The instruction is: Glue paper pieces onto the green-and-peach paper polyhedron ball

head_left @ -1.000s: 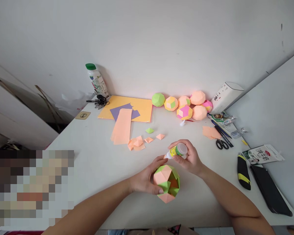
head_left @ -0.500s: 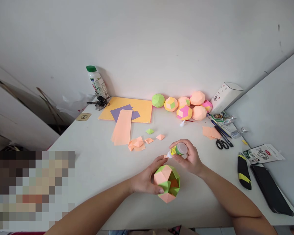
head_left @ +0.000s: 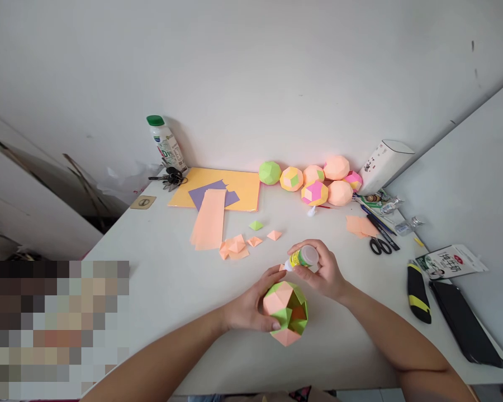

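Note:
My left hand (head_left: 246,306) is curled round a green and peach folded-paper ball (head_left: 285,311) that rests on the white table (head_left: 167,279); the ball has an open gap on its right side. My right hand (head_left: 324,272) grips a small glue bottle (head_left: 304,258) with a yellow-green label, laid sideways with its nozzle pointing left, just above the ball. Small folded peach pieces (head_left: 236,245) and a green piece (head_left: 256,225) lie a little beyond my hands.
Several finished paper balls (head_left: 314,181) line the wall. Peach strips (head_left: 209,218) lie over orange and purple sheets (head_left: 218,187). A drink bottle (head_left: 165,142) and keys (head_left: 170,177) stand at back left. Scissors (head_left: 379,244), a utility knife (head_left: 418,293) and a black case (head_left: 465,324) lie right.

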`<action>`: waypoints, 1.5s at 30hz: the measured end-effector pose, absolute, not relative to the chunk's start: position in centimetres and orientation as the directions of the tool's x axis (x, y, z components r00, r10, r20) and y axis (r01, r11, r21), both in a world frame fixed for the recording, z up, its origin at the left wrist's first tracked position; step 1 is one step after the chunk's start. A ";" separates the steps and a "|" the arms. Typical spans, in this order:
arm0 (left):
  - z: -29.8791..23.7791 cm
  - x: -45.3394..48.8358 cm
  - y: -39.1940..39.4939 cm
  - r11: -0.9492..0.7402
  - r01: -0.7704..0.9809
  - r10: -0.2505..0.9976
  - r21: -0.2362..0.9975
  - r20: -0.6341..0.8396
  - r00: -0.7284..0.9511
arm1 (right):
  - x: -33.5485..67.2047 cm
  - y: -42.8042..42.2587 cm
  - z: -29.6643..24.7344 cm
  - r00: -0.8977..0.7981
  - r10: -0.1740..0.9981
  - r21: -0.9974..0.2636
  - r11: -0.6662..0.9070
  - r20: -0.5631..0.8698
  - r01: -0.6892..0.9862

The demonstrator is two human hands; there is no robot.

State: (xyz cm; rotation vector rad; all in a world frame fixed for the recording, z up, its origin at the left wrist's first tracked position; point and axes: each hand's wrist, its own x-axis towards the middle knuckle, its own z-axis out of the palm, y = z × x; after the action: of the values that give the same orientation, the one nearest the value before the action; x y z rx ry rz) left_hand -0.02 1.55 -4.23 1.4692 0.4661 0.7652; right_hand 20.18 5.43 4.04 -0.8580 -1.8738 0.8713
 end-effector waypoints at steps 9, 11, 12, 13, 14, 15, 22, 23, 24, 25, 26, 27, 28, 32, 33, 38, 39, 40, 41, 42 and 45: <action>-4.2 -0.1 1.6 -0.059 -0.161 0.709 0.985 0.155 0.688 | 20.1 5.4 4.1 -0.386 0.822 -0.830 0.519 0.420 0.203; -4.1 0.0 1.6 -0.070 -0.181 0.701 0.981 0.178 0.691 | 20.1 5.4 4.0 -0.397 0.816 -0.831 0.521 0.419 0.193; -4.0 0.0 1.6 -0.073 -0.189 0.698 0.979 0.186 0.691 | 20.1 5.5 3.9 -0.400 0.815 -0.831 0.521 0.418 0.193; -4.0 0.0 1.6 -0.073 -0.189 0.700 0.979 0.185 0.690 | 20.1 5.5 3.9 -0.400 0.816 -0.831 0.521 0.417 0.196; -4.1 0.0 1.6 -0.069 -0.179 0.704 0.981 0.175 0.688 | 20.1 5.5 3.9 -0.396 0.820 -0.831 0.518 0.414 0.203; -4.1 0.0 1.6 -0.063 -0.166 0.709 0.984 0.161 0.686 | 20.1 5.5 4.0 -0.390 0.825 -0.832 0.513 0.409 0.212; -4.2 -0.1 1.5 -0.071 -0.136 0.715 0.988 0.145 0.684 | 20.1 5.4 4.1 -0.366 0.842 -0.841 0.493 0.396 0.223; -4.2 -0.1 1.5 -0.073 -0.139 0.715 0.988 0.149 0.683 | 20.1 5.4 4.1 -0.370 0.842 -0.842 0.491 0.393 0.223; -4.2 -0.1 1.5 -0.070 -0.142 0.715 0.987 0.149 0.683 | 20.1 5.4 4.0 -0.366 0.846 -0.844 0.486 0.388 0.226; -4.1 -0.1 1.5 -0.065 -0.145 0.715 0.987 0.148 0.683 | 20.1 5.4 4.0 -0.357 0.853 -0.848 0.476 0.381 0.234; -4.1 -0.1 1.5 -0.059 -0.149 0.714 0.987 0.146 0.684 | 20.1 5.5 4.0 -0.342 0.862 -0.852 0.465 0.373 0.242; -4.1 -0.1 1.5 -0.055 -0.151 0.713 0.987 0.144 0.686 | 20.1 5.5 3.9 -0.326 0.871 -0.856 0.453 0.366 0.250; -4.0 -0.1 1.5 -0.052 -0.151 0.711 0.987 0.143 0.689 | 20.1 5.5 3.9 -0.312 0.878 -0.859 0.445 0.363 0.255; -4.0 -0.1 1.5 -0.043 -0.146 0.713 0.988 0.133 0.689 | 20.0 5.4 4.0 -0.317 0.874 -0.856 0.452 0.369 0.251; -4.0 -0.1 1.5 -0.040 -0.145 0.715 0.989 0.130 0.687 | 20.0 5.3 4.1 -0.324 0.871 -0.857 0.453 0.368 0.246; -3.6 -0.1 1.5 -0.024 -0.137 0.720 0.990 0.112 0.685 | 20.4 6.2 3.2 -0.258 0.917 -0.920 0.352 0.303 0.170; -3.5 -0.1 1.5 -0.020 -0.147 0.720 0.989 0.116 0.685 | 20.7 6.8 2.7 -0.229 0.934 -0.940 0.310 0.273 0.145; -3.4 0.0 1.5 -0.016 -0.159 0.720 0.987 0.122 0.683 | 21.0 7.5 2.0 -0.196 0.948 -0.954 0.276 0.250 0.117; -3.4 0.0 1.5 -0.014 -0.170 0.721 0.985 0.127 0.681 | 21.4 8.4 1.2 -0.150 0.961 -0.958 0.254 0.233 0.136; -3.4 0.0 1.5 -0.014 -0.175 0.724 0.984 0.131 0.677 | 21.8 9.3 0.3 -0.097 0.964 -0.947 0.262 0.248 0.183; -3.4 0.0 1.6 -0.032 -0.158 0.740 0.987 0.130 0.660 | 23.0 11.6 -2.4 0.005 0.951 -0.919 0.298 0.309 0.259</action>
State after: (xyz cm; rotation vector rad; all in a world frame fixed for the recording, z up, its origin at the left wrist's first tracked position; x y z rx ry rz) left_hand -0.02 1.62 -3.41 1.4316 0.5214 0.7749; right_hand 23.01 11.62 -2.38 -1.1725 -1.4902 0.8088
